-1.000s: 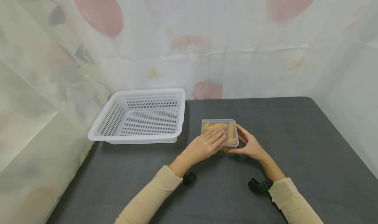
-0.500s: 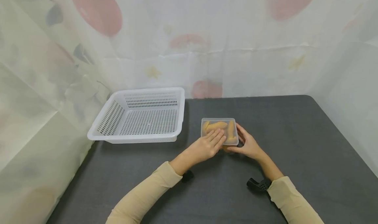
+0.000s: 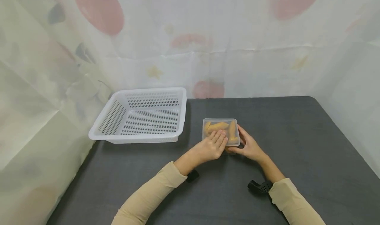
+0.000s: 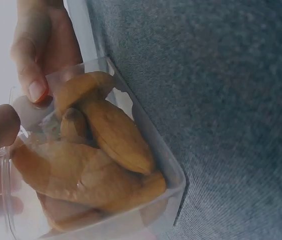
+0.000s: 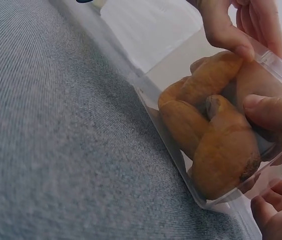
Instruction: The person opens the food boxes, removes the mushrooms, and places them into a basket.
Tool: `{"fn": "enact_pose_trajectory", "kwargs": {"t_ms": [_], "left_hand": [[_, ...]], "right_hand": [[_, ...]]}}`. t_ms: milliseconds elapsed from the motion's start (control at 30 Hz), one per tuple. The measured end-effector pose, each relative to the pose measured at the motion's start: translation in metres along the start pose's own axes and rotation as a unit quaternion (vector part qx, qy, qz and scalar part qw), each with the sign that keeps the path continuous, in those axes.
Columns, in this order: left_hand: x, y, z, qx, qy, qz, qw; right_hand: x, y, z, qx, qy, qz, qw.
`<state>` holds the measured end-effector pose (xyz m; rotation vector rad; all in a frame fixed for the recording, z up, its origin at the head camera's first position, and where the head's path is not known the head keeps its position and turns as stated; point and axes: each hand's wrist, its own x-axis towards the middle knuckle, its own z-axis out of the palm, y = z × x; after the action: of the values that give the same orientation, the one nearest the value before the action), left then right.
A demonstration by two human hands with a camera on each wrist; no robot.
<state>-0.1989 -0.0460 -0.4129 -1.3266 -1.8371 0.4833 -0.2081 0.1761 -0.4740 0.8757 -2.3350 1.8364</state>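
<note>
A clear plastic food container (image 4: 156,125) with a lid (image 3: 215,120) stands on the dark table. Through its walls show several yellow-brown, mushroom-shaped pieces (image 5: 226,150); their exact kind is unclear. My left hand (image 3: 211,148) lies over the lid's near left part with its fingers straight, pressing on top. In the left wrist view its thumb (image 4: 0,125) is at the rim. With thumb and fingers around the near right corner, my right hand (image 3: 251,148) grips the container. The right thumb (image 5: 273,112) rests against the near wall in the right wrist view.
A white perforated plastic basket (image 3: 179,131) stands at the table's back left, apart from the container. The dark table (image 3: 279,129) ends at a patterned curtain (image 3: 252,70) behind and another curtain at the left. Black wrist cameras (image 3: 260,186) hang under the forearms.
The container stays in nearly the same place. My left wrist has shifted slightly to the right, its fingers still lying on the lid. The right hand keeps its grip.
</note>
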Motion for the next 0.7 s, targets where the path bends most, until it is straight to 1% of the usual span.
{"fn": "enact_pose_trajectory", "kwargs": {"t_ms": [167, 333, 433, 500, 567, 700], "left_hand": [[0.002, 0.000, -0.002, 0.018, -0.023, 0.012, 0.9995], [0.005, -0.004, -0.006, 0.023, -0.023, 0.025, 0.9992], [0.009, -0.006, -0.009, 0.020, -0.033, 0.024, 0.9990], [0.010, -0.008, -0.011, 0.011, -0.040, 0.018, 0.9990], [0.009, -0.008, -0.012, -0.007, -0.043, 0.004, 0.9990], [0.000, -0.005, -0.009, -0.047, -0.018, -0.033, 0.9982]], "right_hand": [[0.000, 0.000, 0.001, -0.003, -0.002, -0.018, 1.000], [0.000, -0.001, 0.002, -0.006, 0.002, -0.027, 1.000], [-0.001, 0.000, 0.002, -0.010, 0.004, -0.029, 1.000], [-0.001, 0.000, 0.002, -0.008, 0.005, -0.025, 1.000], [-0.001, 0.001, 0.002, -0.007, 0.007, -0.021, 1.000], [-0.001, 0.000, 0.001, 0.001, 0.003, -0.006, 1.000]]}}
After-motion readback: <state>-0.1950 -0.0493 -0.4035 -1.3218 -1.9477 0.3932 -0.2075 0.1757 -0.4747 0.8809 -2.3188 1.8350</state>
